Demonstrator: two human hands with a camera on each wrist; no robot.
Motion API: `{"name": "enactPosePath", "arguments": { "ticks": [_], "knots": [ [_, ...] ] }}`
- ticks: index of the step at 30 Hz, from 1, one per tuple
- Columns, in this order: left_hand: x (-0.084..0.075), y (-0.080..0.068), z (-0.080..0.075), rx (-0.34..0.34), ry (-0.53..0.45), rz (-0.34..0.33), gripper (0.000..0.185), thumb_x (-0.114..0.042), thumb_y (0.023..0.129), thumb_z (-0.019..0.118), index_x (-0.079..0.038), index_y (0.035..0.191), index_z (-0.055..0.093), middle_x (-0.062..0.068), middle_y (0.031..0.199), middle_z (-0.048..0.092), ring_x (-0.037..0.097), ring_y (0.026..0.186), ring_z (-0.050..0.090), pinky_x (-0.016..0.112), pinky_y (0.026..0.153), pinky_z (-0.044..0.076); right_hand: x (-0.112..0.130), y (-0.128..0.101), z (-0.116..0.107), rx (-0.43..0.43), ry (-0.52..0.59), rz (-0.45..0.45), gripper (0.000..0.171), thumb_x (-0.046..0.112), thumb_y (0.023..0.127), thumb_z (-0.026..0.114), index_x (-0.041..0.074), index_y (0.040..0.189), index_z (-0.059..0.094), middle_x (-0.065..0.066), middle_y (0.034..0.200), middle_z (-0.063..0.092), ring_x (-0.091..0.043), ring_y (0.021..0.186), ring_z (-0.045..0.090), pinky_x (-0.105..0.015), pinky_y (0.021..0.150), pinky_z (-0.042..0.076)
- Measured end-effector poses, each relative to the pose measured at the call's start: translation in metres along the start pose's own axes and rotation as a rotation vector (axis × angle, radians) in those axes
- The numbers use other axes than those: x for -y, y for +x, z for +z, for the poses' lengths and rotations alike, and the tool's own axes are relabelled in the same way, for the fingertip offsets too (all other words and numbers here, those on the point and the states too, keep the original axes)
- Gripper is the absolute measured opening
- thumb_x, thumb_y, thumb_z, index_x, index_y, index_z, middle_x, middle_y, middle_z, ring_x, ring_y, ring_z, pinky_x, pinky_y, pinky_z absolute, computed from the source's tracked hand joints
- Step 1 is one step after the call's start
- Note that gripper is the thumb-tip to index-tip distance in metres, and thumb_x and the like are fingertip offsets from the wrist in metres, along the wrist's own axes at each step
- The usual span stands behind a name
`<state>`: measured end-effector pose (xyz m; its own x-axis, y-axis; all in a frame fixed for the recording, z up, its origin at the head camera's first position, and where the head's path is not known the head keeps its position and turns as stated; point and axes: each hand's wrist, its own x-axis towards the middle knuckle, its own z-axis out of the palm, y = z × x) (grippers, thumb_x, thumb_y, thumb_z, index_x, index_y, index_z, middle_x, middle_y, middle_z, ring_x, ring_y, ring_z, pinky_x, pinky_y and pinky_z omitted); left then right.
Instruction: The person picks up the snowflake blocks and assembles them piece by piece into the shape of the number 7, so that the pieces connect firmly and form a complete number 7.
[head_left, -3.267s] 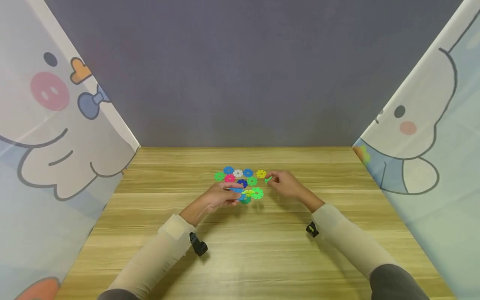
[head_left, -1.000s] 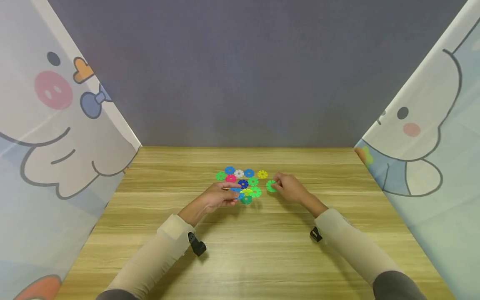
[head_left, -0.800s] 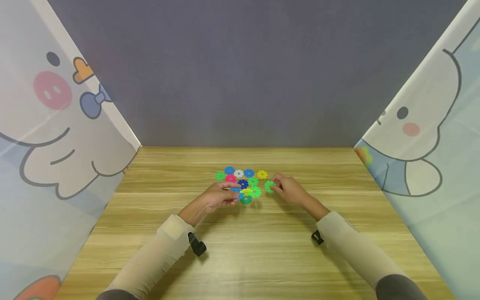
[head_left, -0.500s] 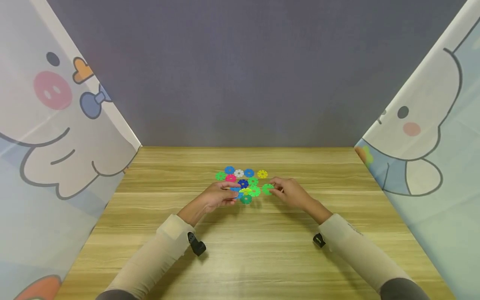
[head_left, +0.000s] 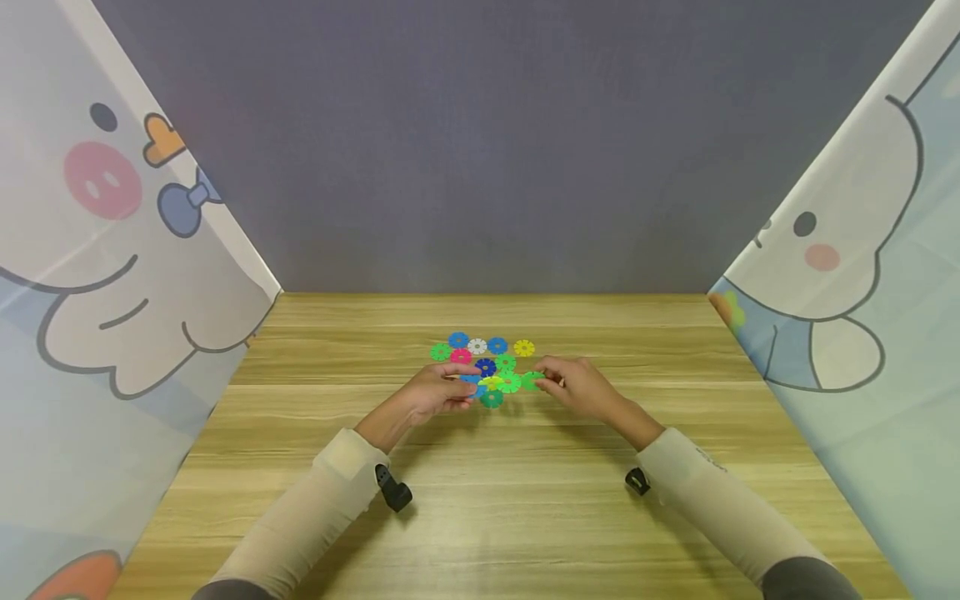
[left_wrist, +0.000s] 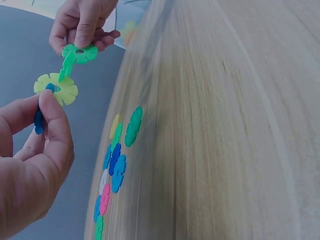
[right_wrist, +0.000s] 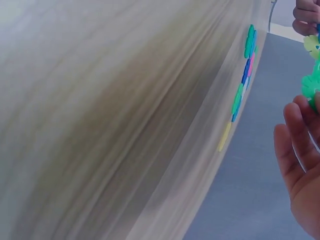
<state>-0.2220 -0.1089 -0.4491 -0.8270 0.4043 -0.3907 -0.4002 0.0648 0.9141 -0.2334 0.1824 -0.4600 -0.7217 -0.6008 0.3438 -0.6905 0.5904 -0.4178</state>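
Between thumb and fingers, my left hand point(head_left: 433, 390) pinches a blue notched plastic disc point(left_wrist: 38, 121). Slotted into that is a yellow disc point(left_wrist: 68, 93), which carries a bright green disc point(left_wrist: 66, 69) seen edge-on in the left wrist view. My right hand point(head_left: 583, 388) pinches a second green disc point(left_wrist: 86, 56) by its far edge. The rim of this disc meets the edge-on green one, with the two set crosswise. Both hands hold the pieces above the wooden table. In the right wrist view, the right fingers point(right_wrist: 300, 135) show only partly, at the frame's edge.
Several loose discs lie flat beyond the hands, among them a white disc point(head_left: 471, 345), a pink disc point(head_left: 454, 357) and a yellow disc point(head_left: 517, 348). A dark green disc point(head_left: 492, 404) lies nearer, below the held chain. A grey panel point(head_left: 487, 167) stands behind the table point(head_left: 510, 500).
My right hand has moved left and slightly nearer with its green disc, turning it flatter and bringing it against the chain's green disc. My left hand stays nearly still.
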Motion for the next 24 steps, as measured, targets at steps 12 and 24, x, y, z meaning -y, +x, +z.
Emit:
{"name": "enactPosePath", "arguments": {
  "ticks": [12,24],
  "knots": [
    [0.003,0.0012,-0.0004,0.021,-0.01,0.006,0.052,0.0,0.091,0.062,0.001,0.14,0.045,0.001,0.08,0.062,0.009,0.068,0.063,0.018,0.064,0.056,0.0029,0.0011,-0.0039,0.004,0.012,-0.012,0.014,0.018,0.092,0.066,0.015,0.105,0.067,0.011,0.071,0.061,0.004,0.063,0.056,-0.016,0.06,0.052],
    [-0.0002,0.0014,0.0073,0.037,-0.034,-0.002,0.049,0.002,0.091,0.061,0.001,0.138,0.048,0.002,0.082,0.06,0.009,0.067,0.061,0.017,0.064,0.055,0.0071,0.0025,-0.0034,0.013,0.072,0.012,0.013,0.013,0.092,0.065,0.012,0.104,0.068,0.002,0.068,0.065,-0.004,0.055,0.06,-0.015,0.051,0.049]
  ]
}}
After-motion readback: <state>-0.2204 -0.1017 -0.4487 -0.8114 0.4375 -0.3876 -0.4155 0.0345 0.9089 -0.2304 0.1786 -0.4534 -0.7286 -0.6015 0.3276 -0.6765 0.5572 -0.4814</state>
